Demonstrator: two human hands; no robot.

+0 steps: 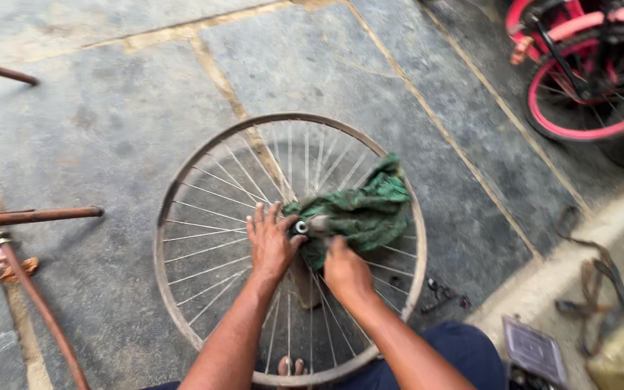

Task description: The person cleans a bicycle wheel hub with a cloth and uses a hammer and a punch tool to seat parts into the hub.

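Note:
A bare spoked bicycle wheel [182, 195] lies flat on the stone floor in front of me. A green rag [370, 206] is draped over the spokes at its centre, beside the metal hub [303, 227]. My left hand [270, 242] rests on the spokes with fingers spread, its thumb against the hub. My right hand [344, 269] is closed around a tool or the rag's edge at the hub; what it grips is hidden by the fingers. My toes [292, 367] show under the wheel's near rim.
A small bicycle with pink rims [590, 79] stands at the top right. Rusty frame tubes [34, 215] reach in from the left. Small metal parts [442, 292] lie right of the wheel. A flat box [534, 350] and scrap pieces [601, 285] sit at the lower right.

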